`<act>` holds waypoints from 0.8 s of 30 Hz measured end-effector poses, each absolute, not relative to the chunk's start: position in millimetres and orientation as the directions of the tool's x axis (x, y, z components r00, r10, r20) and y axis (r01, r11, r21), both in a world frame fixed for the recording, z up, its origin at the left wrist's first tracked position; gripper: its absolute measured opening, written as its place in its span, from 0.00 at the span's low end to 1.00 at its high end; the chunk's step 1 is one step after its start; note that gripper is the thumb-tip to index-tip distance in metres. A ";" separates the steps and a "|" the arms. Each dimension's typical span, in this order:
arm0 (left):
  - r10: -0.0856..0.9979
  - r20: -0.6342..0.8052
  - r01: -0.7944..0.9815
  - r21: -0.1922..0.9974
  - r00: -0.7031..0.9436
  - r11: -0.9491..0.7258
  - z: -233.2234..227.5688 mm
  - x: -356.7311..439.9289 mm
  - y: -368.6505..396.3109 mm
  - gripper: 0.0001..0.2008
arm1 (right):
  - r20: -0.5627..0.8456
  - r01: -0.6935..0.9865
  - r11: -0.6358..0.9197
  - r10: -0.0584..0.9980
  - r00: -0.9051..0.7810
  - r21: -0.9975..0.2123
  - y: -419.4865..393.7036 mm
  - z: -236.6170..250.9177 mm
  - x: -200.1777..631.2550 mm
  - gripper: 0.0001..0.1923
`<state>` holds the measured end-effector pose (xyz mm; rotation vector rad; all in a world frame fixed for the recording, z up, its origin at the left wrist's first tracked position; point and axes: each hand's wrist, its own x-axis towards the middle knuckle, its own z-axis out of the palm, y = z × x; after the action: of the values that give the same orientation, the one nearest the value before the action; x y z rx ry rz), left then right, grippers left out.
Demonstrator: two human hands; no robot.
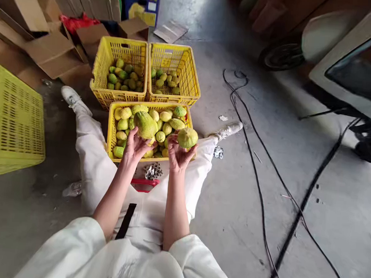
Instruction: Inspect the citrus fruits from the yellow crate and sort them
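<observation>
I sit on the floor with my legs spread around a yellow crate [111,127] full of green-yellow fruit. My left hand [135,145] holds a large green-yellow fruit [145,124] above the crate. My right hand [178,154] holds a smaller round fruit [187,137] over the crate's right edge. Beyond it stand two more yellow crates side by side, the left crate [121,50] holding several small green fruits, the right crate [190,73] holding fewer.
A big yellow crate [11,122] lies at the left. Flattened cardboard boxes [48,49] pile up behind. Black cables [264,191] run across the concrete floor at the right. A vehicle wheel [282,56] and bodywork are at the top right.
</observation>
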<state>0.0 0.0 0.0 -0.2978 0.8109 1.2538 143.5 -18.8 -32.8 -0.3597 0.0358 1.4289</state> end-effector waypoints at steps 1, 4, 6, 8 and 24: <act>0.721 -0.683 -0.920 0.202 0.113 0.335 -1.0 0.0 0.2 0.14 | -0.250 -0.967 0.108 0.954 0.167 -0.232 -17.5 -33.2 143.1 0.34; 0.710 -0.683 -0.918 0.151 0.171 0.367 -4.1 0.7 0.4 0.15 | -0.285 -0.958 0.120 0.938 0.195 -0.261 -14.4 -34.8 143.0 0.28; 0.696 -0.694 -0.922 0.122 0.184 0.366 -5.6 1.4 -0.1 0.15 | -0.312 -0.956 0.100 0.931 0.188 -0.276 -14.0 -36.5 144.2 0.26; 0.694 -0.697 -0.928 0.114 0.179 0.354 -5.9 1.5 -1.2 0.14 | -0.336 -0.956 0.077 0.926 0.174 -0.284 -14.6 -39.0 145.6 0.24; 0.733 -0.639 -0.929 0.077 0.233 0.363 -0.8 3.2 -4.5 0.18 | -0.335 -0.933 -0.062 0.940 0.065 -0.353 -13.5 -40.5 147.3 0.20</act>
<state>3.2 -4.5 -0.8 -0.3517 0.6548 1.1735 147.3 -13.5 -40.5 -0.5639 -0.0143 1.5319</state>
